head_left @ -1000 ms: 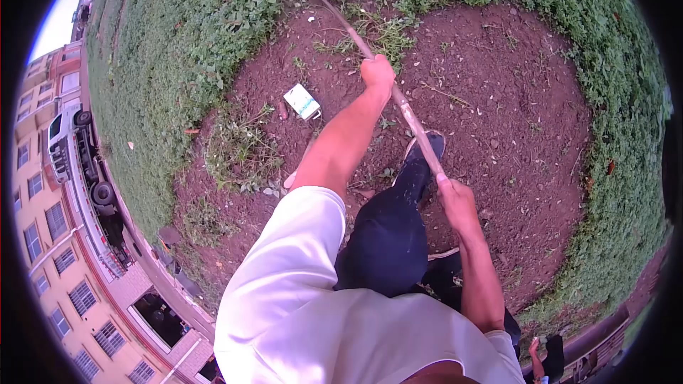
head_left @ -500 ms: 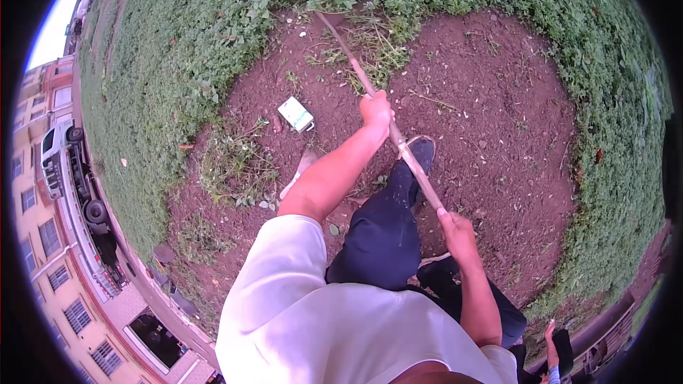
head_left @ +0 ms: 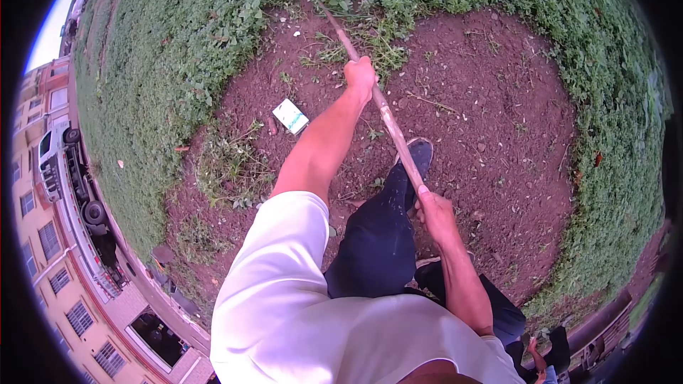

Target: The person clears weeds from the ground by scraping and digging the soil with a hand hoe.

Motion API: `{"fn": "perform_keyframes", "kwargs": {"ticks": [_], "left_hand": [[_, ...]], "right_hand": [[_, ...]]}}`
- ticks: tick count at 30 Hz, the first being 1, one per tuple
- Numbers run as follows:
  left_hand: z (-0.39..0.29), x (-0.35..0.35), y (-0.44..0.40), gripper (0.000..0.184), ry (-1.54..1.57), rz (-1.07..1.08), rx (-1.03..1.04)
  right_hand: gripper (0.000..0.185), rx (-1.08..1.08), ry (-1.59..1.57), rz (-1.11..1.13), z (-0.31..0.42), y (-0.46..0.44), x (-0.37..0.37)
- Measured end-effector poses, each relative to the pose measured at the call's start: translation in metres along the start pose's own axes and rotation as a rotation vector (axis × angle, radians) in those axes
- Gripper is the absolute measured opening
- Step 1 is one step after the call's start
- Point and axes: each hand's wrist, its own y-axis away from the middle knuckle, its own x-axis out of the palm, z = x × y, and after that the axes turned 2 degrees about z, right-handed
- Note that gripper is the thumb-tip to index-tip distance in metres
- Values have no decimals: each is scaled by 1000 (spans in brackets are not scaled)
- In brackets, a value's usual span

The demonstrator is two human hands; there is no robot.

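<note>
My left hand (head_left: pixel 361 75) is closed round the wooden handle of a hoe (head_left: pixel 392 126), well up towards its far end. Lower down, near the handle's butt, my right hand (head_left: pixel 435 215) is wrapped round the same shaft. The handle slants away from me to the upper left. Its head is hidden among green leaves at the edge of the bare soil (head_left: pixel 491 99). Loose uprooted weeds (head_left: pixel 384 46) lie beside the far end of the shaft. My shoe (head_left: pixel 421 153) stands on the soil just beyond the handle's lower half.
A white box with green print (head_left: pixel 290 116) lies on the soil left of my left forearm. Another heap of weeds (head_left: pixel 231 167) is nearby. Low green plants (head_left: pixel 163 64) surround the dirt. A truck (head_left: pixel 82 192) and a building stand at left; another person's arm (head_left: pixel 537 357) shows lower right.
Both my hands and the hoe have moved forward and slightly left. The hoe's head, partly visible before, has gone in among the leaves. My grip on the handle stays closed.
</note>
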Motion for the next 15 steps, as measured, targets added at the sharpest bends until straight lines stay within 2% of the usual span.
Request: {"fn": "perform_keyframes", "kwargs": {"ticks": [1,3,5,7,9,12,15], "left_hand": [[-5,1,-3,20,-1,14,-1],[-2,0,-2,19,-3,-38,21],[3,6,-10,21,46,-23,-31],[2,6,-14,22,-18,-48,-23],[12,7,-17,23,-40,-56,-12],[45,-2,-12,28,-247,-113,132],[20,-12,13,36,-236,-109,90]], "right_hand": [[53,0,-6,-13,8,-3,0],[53,47,-13,142,19,-13,-3],[54,33,-52,152,10,-44,-2],[57,109,-77,195,22,-62,1],[59,152,11,167,18,-63,5],[60,169,52,92,0,-44,9],[55,132,-21,120,11,-16,24]]}}
